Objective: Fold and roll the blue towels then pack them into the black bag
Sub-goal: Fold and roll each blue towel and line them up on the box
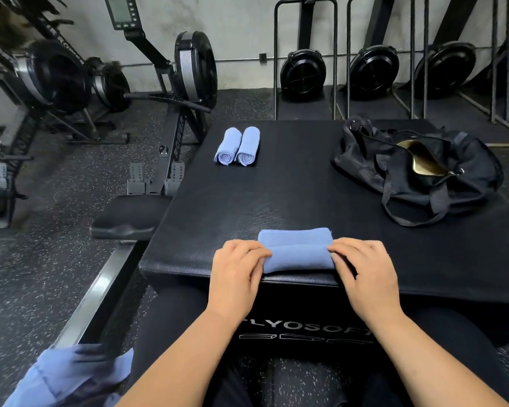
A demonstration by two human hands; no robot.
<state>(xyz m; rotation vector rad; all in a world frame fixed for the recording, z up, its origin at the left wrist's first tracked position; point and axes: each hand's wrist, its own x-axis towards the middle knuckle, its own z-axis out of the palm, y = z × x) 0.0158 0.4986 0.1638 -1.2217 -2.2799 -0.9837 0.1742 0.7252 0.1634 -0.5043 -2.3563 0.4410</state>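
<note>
A blue towel [297,251], partly rolled, lies near the front edge of the black padded box [291,195]. My left hand [237,268] grips the roll's left end, my right hand [362,268] grips its right end, fingers curled over it. Two finished blue towel rolls [238,146] lie side by side at the far left of the box top. The black bag [417,168] sits at the far right of the box, unzipped, showing a gold lining. More blue towels [68,374] are heaped at the lower left, beside my leg.
Rowing machines [171,92] stand on the speckled floor to the left, one with its seat [130,215] and rail touching the box's left side. Upright stored rowers [373,71] line the back wall. The bag's straps [415,212] trail across the box.
</note>
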